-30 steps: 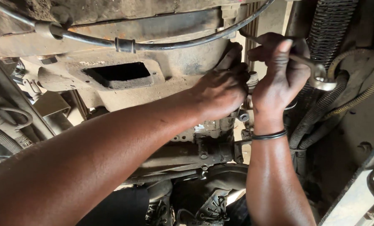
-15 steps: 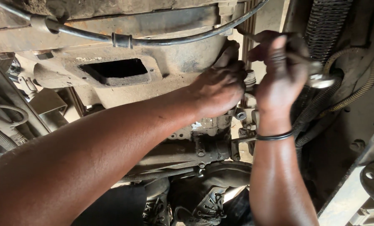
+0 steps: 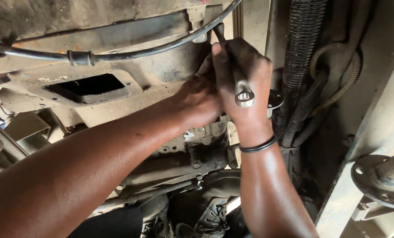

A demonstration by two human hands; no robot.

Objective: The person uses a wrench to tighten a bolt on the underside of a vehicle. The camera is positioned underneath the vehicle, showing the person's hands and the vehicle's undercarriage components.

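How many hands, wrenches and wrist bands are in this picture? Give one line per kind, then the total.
Bare hands: 2, left hand and right hand
Silver metal ring wrench: 1
Black round wrist band: 1
Total: 4

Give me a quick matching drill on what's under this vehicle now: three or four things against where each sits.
Things:
1. silver metal ring spanner
2. black rubber wrist band
3. black rubber hose with clamp
4. black corrugated conduit

Places:
A. running down the right side
B. gripped in the right hand
C. curving over the rectangular opening
D. round the right wrist

Pairs: 1-B, 2-D, 3-C, 4-A
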